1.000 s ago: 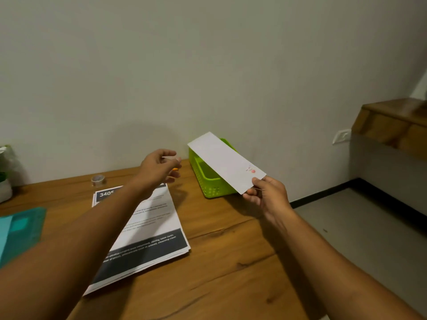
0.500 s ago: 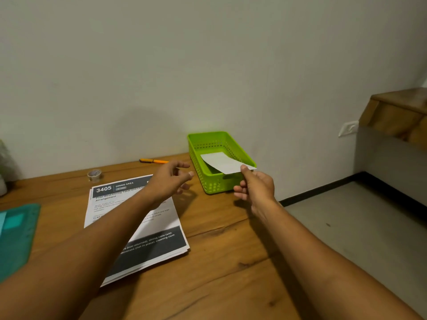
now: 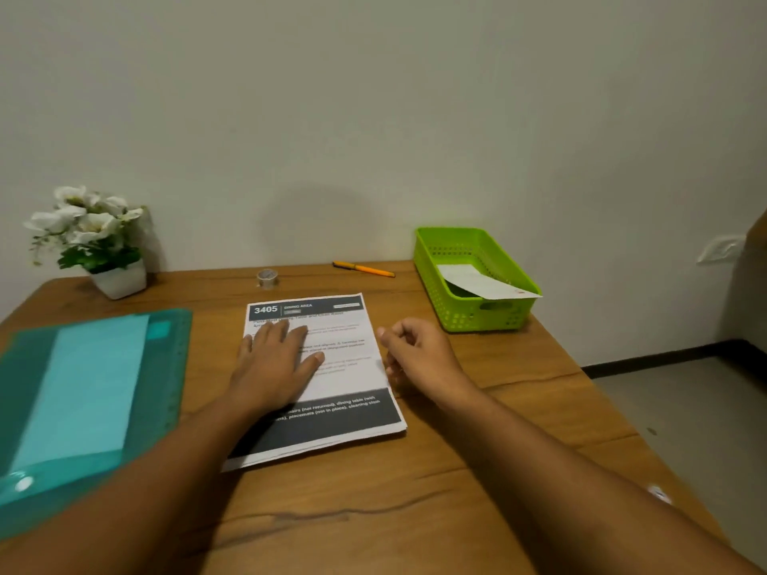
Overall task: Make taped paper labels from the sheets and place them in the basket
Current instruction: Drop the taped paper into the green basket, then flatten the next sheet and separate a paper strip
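Observation:
A stack of printed sheets (image 3: 344, 367) headed "3405" lies in the middle of the wooden table (image 3: 477, 471). My left hand (image 3: 272, 359) rests flat on the top sheet, fingers straight. My right hand (image 3: 415, 350) hovers at the stack's right edge with loosely curled fingers and holds nothing. A folded white paper label (image 3: 481, 282) leans inside the green basket (image 3: 514, 321) at the back right, one end over the basket's near rim. A small roll of clear tape (image 3: 267, 277) sits near the wall.
An orange pen (image 3: 364, 269) lies beside the basket. A teal cutting mat with a light blue sheet (image 3: 83, 392) covers the left side. A white pot of flowers (image 3: 97, 246) stands at the back left. The table's right edge drops to the floor.
My right hand let go of the label in the basket and drew back to the stack. My left hand came down flat on the top sheet. The view swung left.

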Available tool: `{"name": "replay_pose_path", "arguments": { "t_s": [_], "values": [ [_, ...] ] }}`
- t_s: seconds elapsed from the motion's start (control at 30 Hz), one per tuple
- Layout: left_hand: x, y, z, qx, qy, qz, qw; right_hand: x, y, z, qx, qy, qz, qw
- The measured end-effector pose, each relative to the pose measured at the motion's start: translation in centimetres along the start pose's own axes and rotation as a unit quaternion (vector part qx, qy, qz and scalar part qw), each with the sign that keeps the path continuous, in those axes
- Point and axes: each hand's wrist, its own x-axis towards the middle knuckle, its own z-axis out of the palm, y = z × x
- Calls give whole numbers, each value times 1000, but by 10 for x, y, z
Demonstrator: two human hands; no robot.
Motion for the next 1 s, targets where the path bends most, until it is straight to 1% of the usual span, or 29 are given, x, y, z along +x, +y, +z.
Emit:
{"name": "replay_pose_path", "arguments": {
  "t_s": [0.07,0.1,0.2,0.27,0.33,0.37,0.53,0.67,0.73,0.8,0.9,1.0],
  "values": [
    [-11,-7,-2,5,-5,4,1000,1,-4,23,-89,-32,-45,995],
    [-17,-10,-4,5,-6,3,1000,1,-7,33,-143,-46,-75,986],
    [-29,-16,-11,-17,13,9,1000,-2,-14,59,-303,-83,-164,935],
    [-32,-23,-16,-28,35,7,999,-5,-17,72,-373,-113,-210,897],
    [-28,-34,-19,-15,45,3,999,-5,-17,82,-418,-135,-234,867],
    [-25,-39,-20,-5,40,2,999,-3,-15,87,-428,-144,-241,859],
    [-9,-54,-18,39,-11,5,999,10,-10,104,-445,-188,-274,831],
    [-9,-57,-11,50,-1,8,999,23,5,112,-495,-235,-248,799],
    [-8,-58,-9,55,1,5,998,32,10,108,-507,-250,-223,794],
    [-7,-57,-10,56,-1,4,998,52,13,93,-520,-241,-182,799],
    [-6,-57,-10,50,-4,7,999,83,17,62,-554,-205,-126,797],
    [-7,-55,-11,55,-17,-4,998,96,24,46,-561,-193,-116,797]
  ]
}}
